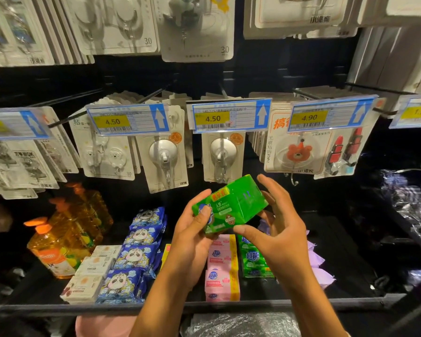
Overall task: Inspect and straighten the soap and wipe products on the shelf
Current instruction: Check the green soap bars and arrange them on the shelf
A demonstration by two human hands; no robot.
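A green soap pack (231, 203) is lifted above the dark shelf (204, 306), tilted with its printed face toward me. My left hand (192, 235) grips its lower left end, thumb on the front. My right hand (277, 220) holds its right end between thumb and curled fingers. Below on the shelf lie pink soap packs (223, 271), green soap packs (254, 260), a row of blue panda wipe packs (136, 254) and white boxed soaps (93, 273). Purple packets (317, 261) sit at the right, partly hidden by my right arm.
Orange bottles (66, 229) of liquid stand at the shelf's left. Carded hooks (164, 154) hang from pegs just above the hands, with price tags (229, 116) in front. Crinkled plastic wrap (411, 198) lies at the far right.
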